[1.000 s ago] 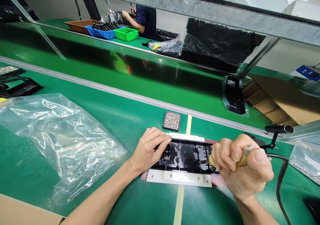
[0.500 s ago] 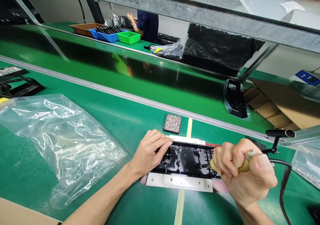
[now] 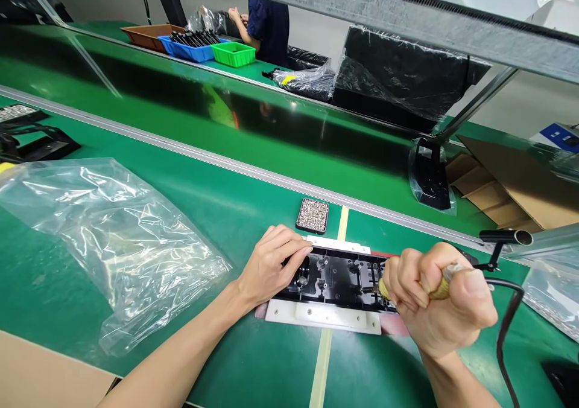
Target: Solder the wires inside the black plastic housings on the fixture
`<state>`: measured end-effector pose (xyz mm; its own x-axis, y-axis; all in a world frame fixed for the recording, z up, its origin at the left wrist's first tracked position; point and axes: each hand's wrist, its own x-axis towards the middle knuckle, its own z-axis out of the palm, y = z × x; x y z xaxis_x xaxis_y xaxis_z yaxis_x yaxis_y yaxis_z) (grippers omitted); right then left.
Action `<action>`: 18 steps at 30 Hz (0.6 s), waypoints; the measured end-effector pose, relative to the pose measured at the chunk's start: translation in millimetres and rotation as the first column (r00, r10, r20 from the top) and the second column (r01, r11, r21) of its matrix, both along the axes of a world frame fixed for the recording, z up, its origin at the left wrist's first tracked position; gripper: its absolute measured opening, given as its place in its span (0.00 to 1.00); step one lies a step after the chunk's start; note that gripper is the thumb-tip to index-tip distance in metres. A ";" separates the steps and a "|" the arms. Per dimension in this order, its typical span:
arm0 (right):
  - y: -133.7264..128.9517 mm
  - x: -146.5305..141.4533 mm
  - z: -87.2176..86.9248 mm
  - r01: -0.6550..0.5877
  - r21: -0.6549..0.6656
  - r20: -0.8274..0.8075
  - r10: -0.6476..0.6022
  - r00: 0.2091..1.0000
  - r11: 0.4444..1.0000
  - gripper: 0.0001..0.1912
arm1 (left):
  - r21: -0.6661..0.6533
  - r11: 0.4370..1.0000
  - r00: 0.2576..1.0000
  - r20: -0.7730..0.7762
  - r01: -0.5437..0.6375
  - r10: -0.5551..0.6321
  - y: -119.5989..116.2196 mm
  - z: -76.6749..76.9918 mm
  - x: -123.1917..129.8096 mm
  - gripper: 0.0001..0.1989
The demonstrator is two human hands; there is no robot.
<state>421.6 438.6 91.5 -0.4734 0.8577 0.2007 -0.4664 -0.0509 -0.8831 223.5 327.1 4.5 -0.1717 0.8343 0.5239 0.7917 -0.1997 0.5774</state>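
A long black plastic housing (image 3: 337, 281) lies with its ribbed inner side up in a white block fixture (image 3: 323, 316). My left hand (image 3: 274, 263) grips the left end of the housing, thumb and fingers closed over its edge. In a closed fist, my right hand (image 3: 446, 299) holds a screwdriver (image 3: 383, 288) with a yellow handle. Its shaft slants left into the right half of the housing; the contact point is too small to make out. Behind the fixture sits a small black dish (image 3: 313, 215) full of tiny metal pieces, apparently screws.
A clear plastic bag (image 3: 149, 257) spreads at the left. On the right stand a black tube on a bracket (image 3: 506, 238), a dark cable (image 3: 504, 341) and cardboard (image 3: 520, 184). A wrapped black part (image 3: 429, 175) lies beyond the rail. A co-worker (image 3: 271, 31) is behind coloured bins (image 3: 233, 54).
The whole view has shifted slightly, so the bench things appear a little higher. Both hands keep their places on the housing and the screwdriver.
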 end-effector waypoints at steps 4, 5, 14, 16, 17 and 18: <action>-0.9 -0.6 1.1 0.003 -0.010 -0.020 -0.003 1.000 1.000 0.24 | -0.003 1.000 1.000 0.002 0.001 -0.001 -1.3 0.8 -0.4 0.05; -1.2 -0.7 1.2 0.008 -0.014 -0.023 -0.008 1.000 1.000 0.24 | -0.007 1.000 1.000 0.002 0.001 -0.001 -1.5 0.8 -0.5 0.05; -2.7 -0.4 -0.3 -0.016 -0.004 -0.044 0.016 0.999 1.000 0.22 | -0.014 1.000 1.000 -0.001 -0.001 0.001 -1.8 0.3 -1.9 0.06; -2.9 -0.5 -0.5 -0.004 -0.008 -0.043 0.003 0.999 1.000 0.22 | -0.018 1.000 1.000 0.000 -0.001 0.001 -2.2 -0.7 -2.2 0.06; -2.9 -0.6 -0.6 0.001 -0.011 -0.039 -0.001 0.999 1.000 0.22 | -0.021 1.000 1.000 0.000 -0.002 0.002 -2.4 -1.2 -2.3 0.06; -2.8 -0.9 -0.7 0.004 -0.012 -0.034 -0.004 0.999 1.000 0.22 | -0.024 1.000 1.000 -0.001 -0.001 0.001 -2.6 -1.5 -2.3 0.06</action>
